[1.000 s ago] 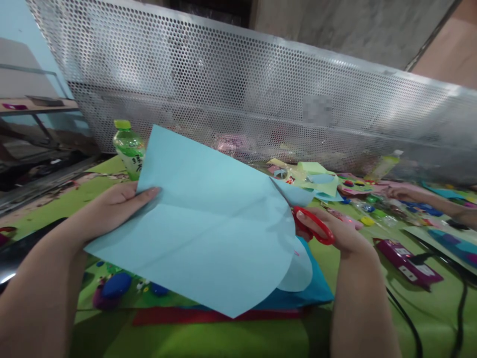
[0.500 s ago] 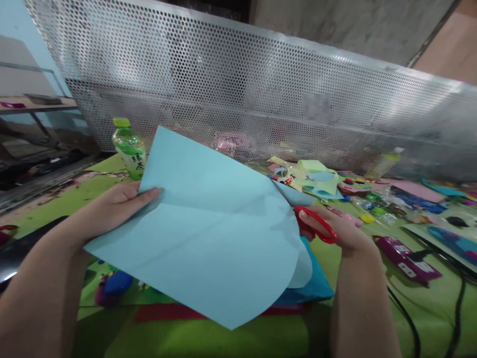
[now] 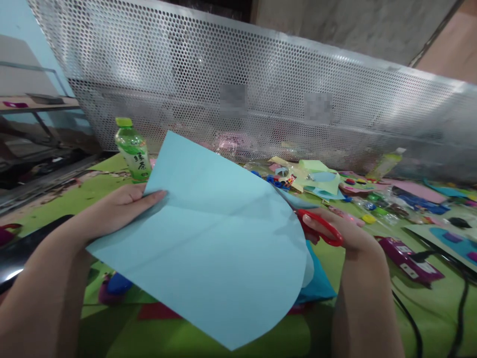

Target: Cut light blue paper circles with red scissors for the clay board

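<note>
A large sheet of light blue paper (image 3: pixel 223 233) is held up and tilted in front of me. My left hand (image 3: pixel 130 204) pinches its left edge, thumb on top and fingers behind. My right hand (image 3: pixel 335 226) grips red-handled scissors (image 3: pixel 323 228) at the sheet's right edge. Their blades are hidden by the paper. The right side of the sheet is cut in a rounded curve, and a narrow strip (image 3: pixel 298 200) stands off it by the scissors. Beneath the sheet lie a darker blue piece (image 3: pixel 318 281) and a blue lump (image 3: pixel 118 283), both partly covered.
A green tea bottle (image 3: pixel 134 154) stands behind my left hand. Paper scraps (image 3: pixel 322 176) and small craft pieces lie at the back right. A purple power strip (image 3: pixel 410 261) with black cables sits at the right. Perforated metal panel (image 3: pixel 201 74) borders the table's back.
The sheet's lower tip has come nearer to me and its upper corner has shifted right. My right hand with the scissors has moved slightly right and down.
</note>
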`<action>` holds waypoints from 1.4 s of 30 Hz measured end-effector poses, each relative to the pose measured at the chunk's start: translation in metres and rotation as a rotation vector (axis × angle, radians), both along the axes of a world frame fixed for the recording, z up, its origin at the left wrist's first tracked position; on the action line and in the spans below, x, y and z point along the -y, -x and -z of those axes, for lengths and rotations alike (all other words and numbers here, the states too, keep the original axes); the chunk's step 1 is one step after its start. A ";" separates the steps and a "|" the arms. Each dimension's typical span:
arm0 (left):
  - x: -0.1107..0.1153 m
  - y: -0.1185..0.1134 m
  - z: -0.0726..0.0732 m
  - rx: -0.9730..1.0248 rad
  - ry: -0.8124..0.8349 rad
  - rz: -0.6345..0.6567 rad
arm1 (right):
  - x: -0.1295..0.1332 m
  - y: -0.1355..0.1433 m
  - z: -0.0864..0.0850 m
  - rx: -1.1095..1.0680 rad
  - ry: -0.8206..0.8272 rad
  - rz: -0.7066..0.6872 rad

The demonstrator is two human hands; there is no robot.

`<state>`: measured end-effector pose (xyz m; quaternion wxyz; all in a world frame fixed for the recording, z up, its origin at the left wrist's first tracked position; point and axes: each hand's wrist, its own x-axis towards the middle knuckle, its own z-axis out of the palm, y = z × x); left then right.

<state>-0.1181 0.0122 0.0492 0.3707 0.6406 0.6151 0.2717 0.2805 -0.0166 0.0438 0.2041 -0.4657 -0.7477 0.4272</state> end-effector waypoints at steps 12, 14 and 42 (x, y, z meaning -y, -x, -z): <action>0.003 -0.001 -0.001 -0.028 0.109 0.030 | 0.000 0.001 -0.002 0.054 -0.015 -0.036; 0.002 0.000 -0.001 -0.026 0.113 0.038 | -0.001 -0.001 -0.002 0.055 -0.020 -0.065; 0.003 -0.001 0.001 -0.114 0.085 0.144 | 0.005 -0.004 -0.005 0.172 0.039 -0.144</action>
